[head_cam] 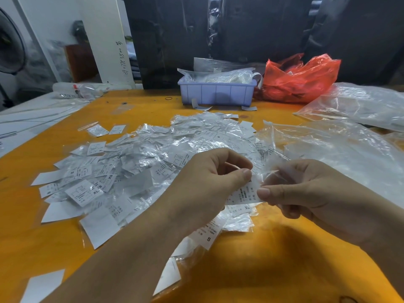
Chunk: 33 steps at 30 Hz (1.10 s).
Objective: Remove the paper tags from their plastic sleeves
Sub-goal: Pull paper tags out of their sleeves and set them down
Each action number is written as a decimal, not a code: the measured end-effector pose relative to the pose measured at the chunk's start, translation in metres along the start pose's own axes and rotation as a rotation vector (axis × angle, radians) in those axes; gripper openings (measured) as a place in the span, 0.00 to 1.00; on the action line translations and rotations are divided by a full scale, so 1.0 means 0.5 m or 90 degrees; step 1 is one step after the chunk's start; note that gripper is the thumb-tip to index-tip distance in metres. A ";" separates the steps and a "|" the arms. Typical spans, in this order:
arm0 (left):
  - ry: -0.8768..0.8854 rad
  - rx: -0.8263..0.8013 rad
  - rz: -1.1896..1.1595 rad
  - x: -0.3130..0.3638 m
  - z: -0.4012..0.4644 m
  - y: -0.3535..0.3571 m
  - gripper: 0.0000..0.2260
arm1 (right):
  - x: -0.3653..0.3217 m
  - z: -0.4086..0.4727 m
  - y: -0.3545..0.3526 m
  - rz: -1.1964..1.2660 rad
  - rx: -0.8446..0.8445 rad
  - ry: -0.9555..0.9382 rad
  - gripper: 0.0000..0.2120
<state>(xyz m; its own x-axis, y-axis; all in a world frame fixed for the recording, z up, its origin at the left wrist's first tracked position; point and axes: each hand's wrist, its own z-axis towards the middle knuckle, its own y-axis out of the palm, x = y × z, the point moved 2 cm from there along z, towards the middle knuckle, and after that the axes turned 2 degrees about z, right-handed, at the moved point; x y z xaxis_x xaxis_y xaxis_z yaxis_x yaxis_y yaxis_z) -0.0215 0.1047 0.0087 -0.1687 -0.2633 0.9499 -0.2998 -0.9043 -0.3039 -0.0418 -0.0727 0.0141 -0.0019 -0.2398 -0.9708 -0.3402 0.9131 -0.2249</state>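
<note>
A wide heap of white paper tags in clear plastic sleeves (135,171) covers the middle of the orange table (251,259). Above its near right edge, my left hand (209,182) pinches the top of one printed paper tag (244,194) between thumb and forefinger. My right hand (306,193) pinches the tag's clear plastic sleeve (270,173) at the right side, thumb tip against the tag's edge. The two hands nearly touch. How far the tag sits inside the sleeve I cannot tell.
A lilac plastic bin (216,92) holding bagged tags stands at the back of the table, with a red plastic bag (299,79) to its right. Large clear plastic bags (349,145) lie at the right. Loose blank white tags (43,283) lie at the near left.
</note>
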 end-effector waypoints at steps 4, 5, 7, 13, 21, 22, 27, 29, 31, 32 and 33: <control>-0.005 0.017 -0.013 -0.001 0.002 -0.001 0.03 | -0.002 -0.001 0.006 0.013 -0.006 -0.007 0.10; -0.007 0.020 -0.015 -0.002 0.003 -0.001 0.03 | -0.002 -0.001 0.008 0.019 -0.005 -0.011 0.09; -0.011 0.026 -0.017 -0.004 0.003 -0.002 0.03 | -0.001 -0.001 0.010 0.026 0.000 -0.020 0.09; -0.018 0.039 -0.029 -0.009 0.004 0.000 0.03 | 0.002 0.001 0.015 0.025 0.032 -0.026 0.09; 0.017 0.104 -0.064 -0.007 0.000 0.014 0.03 | 0.004 0.004 0.019 0.051 0.039 -0.020 0.12; 0.020 0.109 -0.065 -0.006 -0.001 0.015 0.03 | 0.005 0.004 0.020 0.060 0.042 -0.017 0.13; 0.041 0.107 -0.075 -0.007 -0.003 0.025 0.02 | 0.003 0.004 0.032 0.098 0.044 -0.025 0.06; 0.043 0.096 -0.089 -0.007 -0.003 0.028 0.02 | 0.005 0.005 0.033 0.111 0.044 -0.027 0.06; 0.040 0.085 -0.099 -0.007 -0.003 0.027 0.04 | 0.006 0.005 0.030 0.124 0.047 -0.027 0.04; 0.034 0.077 -0.104 -0.008 -0.002 0.024 0.05 | 0.006 0.004 0.027 0.136 0.054 -0.027 0.02; 0.025 0.066 -0.108 -0.008 -0.001 0.020 0.06 | 0.008 0.005 0.023 0.147 0.062 -0.028 0.05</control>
<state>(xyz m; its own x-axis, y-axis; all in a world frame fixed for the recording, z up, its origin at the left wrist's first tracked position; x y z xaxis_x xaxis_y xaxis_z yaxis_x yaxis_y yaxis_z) -0.0244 0.0969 0.0019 -0.1604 -0.0930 0.9827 -0.2291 -0.9649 -0.1287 -0.0434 -0.0623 0.0076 -0.0277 -0.0083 -0.9996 -0.2427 0.9701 -0.0013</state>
